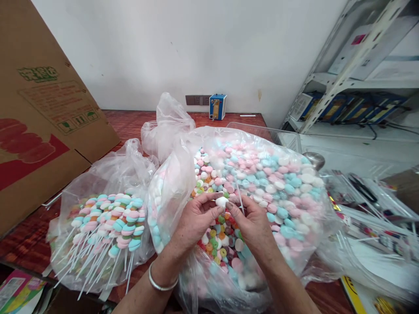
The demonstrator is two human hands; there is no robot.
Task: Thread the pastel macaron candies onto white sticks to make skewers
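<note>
Over a large open plastic bag [209, 135] of candy, my two hands meet with fingertips close together. My left hand [196, 218], wearing a silver bangle on its wrist, pinches a white marshmallow [221, 201]. My right hand [253, 218] has its fingers closed on a thin white stick [240, 196], and its thumb tip is at the marshmallow. Below my hands lie pink, blue and white marshmallows [248, 178] and colourful ring gummies [223, 229]. To the left, a pile of marshmallow skewers [111, 218] on white sticks rests on another plastic bag.
A big cardboard box [49, 113] stands at the left. Against the wall is a small blue device [218, 107] beside a socket strip [197, 100]. On the right are a metal shelf [347, 80], a metal scoop [314, 160] and plastic packages with white sticks [369, 257].
</note>
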